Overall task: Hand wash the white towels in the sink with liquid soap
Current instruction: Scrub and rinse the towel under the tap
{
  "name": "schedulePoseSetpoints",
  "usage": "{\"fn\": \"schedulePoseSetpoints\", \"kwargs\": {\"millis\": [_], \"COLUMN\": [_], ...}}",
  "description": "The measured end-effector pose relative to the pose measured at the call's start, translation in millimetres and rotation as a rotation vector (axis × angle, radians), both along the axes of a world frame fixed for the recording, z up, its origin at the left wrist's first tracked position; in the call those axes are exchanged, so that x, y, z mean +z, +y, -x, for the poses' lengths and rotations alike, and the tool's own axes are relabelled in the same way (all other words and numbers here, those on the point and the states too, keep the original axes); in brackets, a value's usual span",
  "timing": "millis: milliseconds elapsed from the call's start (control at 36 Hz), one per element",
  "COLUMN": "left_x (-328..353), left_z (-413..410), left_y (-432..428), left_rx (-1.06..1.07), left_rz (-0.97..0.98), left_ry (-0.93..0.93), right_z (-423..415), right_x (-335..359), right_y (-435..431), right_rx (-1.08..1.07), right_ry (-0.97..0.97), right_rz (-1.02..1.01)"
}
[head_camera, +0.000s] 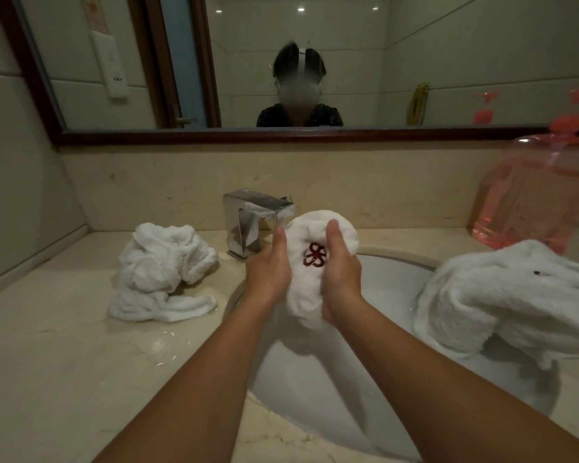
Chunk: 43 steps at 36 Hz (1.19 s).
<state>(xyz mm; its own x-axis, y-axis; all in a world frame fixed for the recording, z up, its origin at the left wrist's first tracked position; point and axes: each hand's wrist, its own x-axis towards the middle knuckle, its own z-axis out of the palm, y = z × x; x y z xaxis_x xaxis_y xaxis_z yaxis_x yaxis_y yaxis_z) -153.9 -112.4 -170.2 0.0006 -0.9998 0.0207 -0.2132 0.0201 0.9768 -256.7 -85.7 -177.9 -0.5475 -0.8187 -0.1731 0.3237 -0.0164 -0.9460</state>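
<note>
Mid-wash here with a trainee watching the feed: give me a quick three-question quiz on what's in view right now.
1. True or false: the left hand and right hand both grip the emblem towel above the sink.
2. Where does the twisted towel lie? A) in the sink; B) on the counter, left of the faucet; C) draped over the faucet.
3. Fill in: the third towel drapes over the sink's ____ rim.
Key: 1 true; 2 B; 3 right.
</note>
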Motion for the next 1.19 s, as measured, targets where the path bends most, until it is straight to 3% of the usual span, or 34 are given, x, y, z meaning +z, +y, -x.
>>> {"fn": "schedulePoseSetpoints", "kwargs": {"millis": [111, 194, 333, 472, 583, 806, 1000, 1083, 1195], "left_x": [0.0, 2.1, -0.1, -6.4, -7.2, 5.9, -23.3, 0.5, 6.7], "left_z": [-4.9, -1.6, -4.7, -6.9, -6.9, -2.7, 8.2, 16.1, 13.7], "left_y": [-2.4, 0.6, -4.3, -15.5, -17.1, -3.6, -24.8, 5.3, 15.5], "left_rx": [-0.112, -0.13, 0.029, 0.079, 0.051, 0.006, -0.022, -0.078, -0.147], "left_rz": [-0.178, -0.268, -0.183, -0.242, -0.304, -0.235, -0.201, -0.26, -0.43], "left_ry": [0.22, 0.287, 0.26, 0.453, 0.556, 0.442, 0.138, 0.228, 0.382], "right_z": [2.6, 4.0, -2.7, -2.0, -0.1, 1.3, 5.1, 3.6, -2.4], "right_x": [4.8, 1.8, 1.0, -0.5, -1.9, -2.1, -6.7, -5.0, 1.7], "right_y": [4.7, 4.3, 3.2, 6.3, 4.5, 5.1, 0.3, 7.6, 13.2], "right_rx": [0.057, 0.125, 0.113, 0.031, 0.098, 0.334, 0.046, 0.076, 0.171], "right_ry": [0.021, 0.084, 0.053, 0.015, 0.01, 0.037, 0.404, 0.532, 0.465], "right_rz": [-0.018, -0.021, -0.074, -0.247, -0.186, -0.032, -0.009, 0.018, 0.038]}}
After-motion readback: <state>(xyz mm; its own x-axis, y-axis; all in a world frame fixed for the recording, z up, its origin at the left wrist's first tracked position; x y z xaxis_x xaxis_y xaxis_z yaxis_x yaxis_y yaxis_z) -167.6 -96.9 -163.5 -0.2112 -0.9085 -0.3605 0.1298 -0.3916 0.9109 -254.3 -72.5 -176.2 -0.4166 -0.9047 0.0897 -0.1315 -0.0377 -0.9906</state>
